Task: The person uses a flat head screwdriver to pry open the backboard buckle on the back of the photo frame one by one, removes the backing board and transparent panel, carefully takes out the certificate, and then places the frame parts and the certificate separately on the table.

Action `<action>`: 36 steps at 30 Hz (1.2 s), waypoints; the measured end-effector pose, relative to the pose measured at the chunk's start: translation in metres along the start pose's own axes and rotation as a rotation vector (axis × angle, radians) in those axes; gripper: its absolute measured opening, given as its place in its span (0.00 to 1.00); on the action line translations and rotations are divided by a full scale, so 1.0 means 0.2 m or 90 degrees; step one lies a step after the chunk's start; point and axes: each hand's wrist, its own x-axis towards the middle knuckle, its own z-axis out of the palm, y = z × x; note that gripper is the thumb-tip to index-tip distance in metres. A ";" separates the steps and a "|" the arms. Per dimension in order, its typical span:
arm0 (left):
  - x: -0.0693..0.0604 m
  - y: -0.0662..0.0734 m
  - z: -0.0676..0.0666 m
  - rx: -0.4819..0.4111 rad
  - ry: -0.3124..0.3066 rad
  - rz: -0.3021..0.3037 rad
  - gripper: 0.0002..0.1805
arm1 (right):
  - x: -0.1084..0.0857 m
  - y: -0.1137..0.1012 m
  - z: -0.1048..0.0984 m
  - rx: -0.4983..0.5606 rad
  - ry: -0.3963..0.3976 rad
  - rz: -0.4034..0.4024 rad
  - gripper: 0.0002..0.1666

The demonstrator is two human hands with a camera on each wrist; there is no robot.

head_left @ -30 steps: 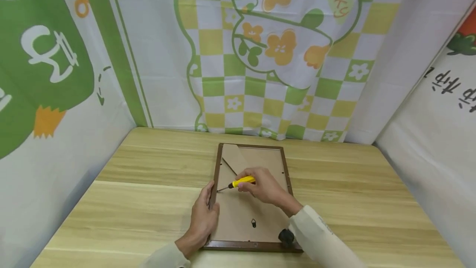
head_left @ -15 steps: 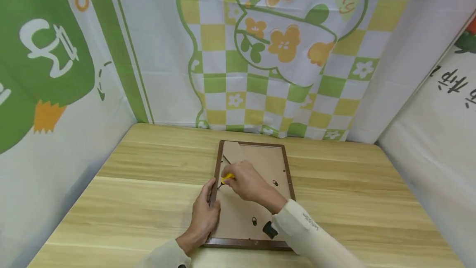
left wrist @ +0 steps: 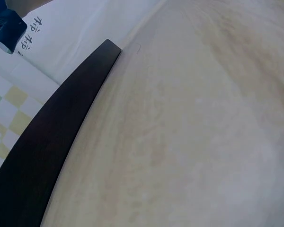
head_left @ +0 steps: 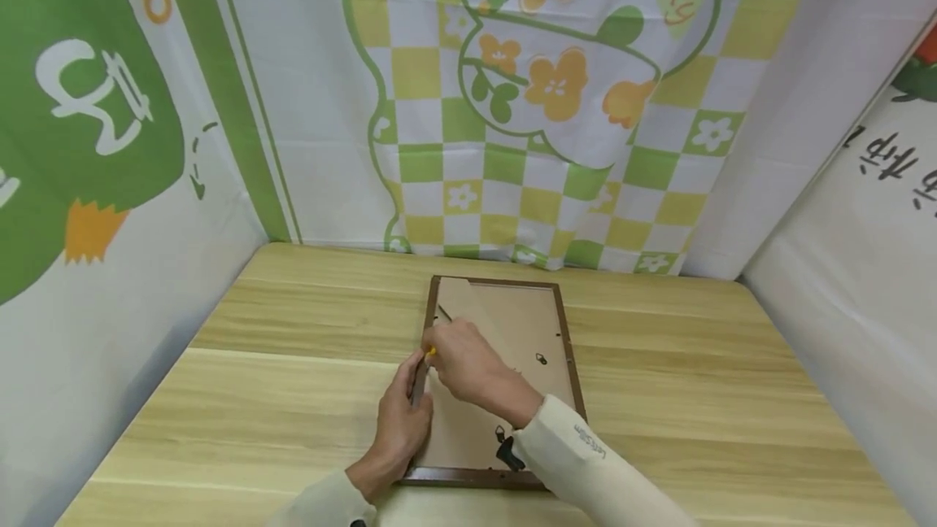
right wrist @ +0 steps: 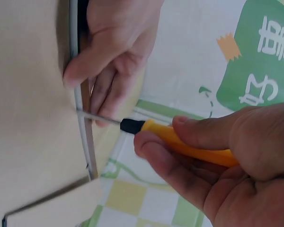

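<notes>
A brown picture frame [head_left: 454,476] lies face down on the table, its tan backing board [head_left: 512,320] showing. At its left side my left hand [head_left: 401,421] grips the rim, thumb over the inner edge and fingers along the outside. My right hand [head_left: 468,364] holds a screwdriver [right wrist: 194,147] with a yellow handle and black collar. In the right wrist view its thin metal shaft [right wrist: 102,117] reaches the inner edge of the rim, close to the left thumb. From the head view, the right hand hides most of the screwdriver.
A tan flap [head_left: 452,293] sits at the backing's upper left. Two small hanging loops, an upper one [head_left: 542,359] and a lower one [head_left: 500,433], are on the backing. A black piece [head_left: 510,454] is at the right cuff. Printed curtains [head_left: 315,104] surround the wooden table [head_left: 703,397].
My right hand has moved left to the frame's left rim, and the screwdriver handle has swung from lying low to the right to closer over the rim. The left hand keeps its place.
</notes>
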 end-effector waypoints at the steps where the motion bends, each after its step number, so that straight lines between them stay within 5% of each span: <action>1: 0.00 0.00 0.00 -0.004 -0.004 0.001 0.35 | 0.00 0.01 0.00 0.002 0.000 0.004 0.07; 9: 0.01 0.00 0.00 -0.015 -0.032 -0.020 0.35 | -0.05 0.20 -0.01 0.124 -0.018 0.047 0.12; 22: 0.01 0.00 0.00 -0.015 -0.042 -0.022 0.36 | -0.08 0.56 0.05 0.275 0.049 0.152 0.12; 36: 0.02 -0.01 -0.01 -0.039 -0.055 -0.030 0.36 | 0.08 0.67 0.11 0.323 0.068 0.198 0.12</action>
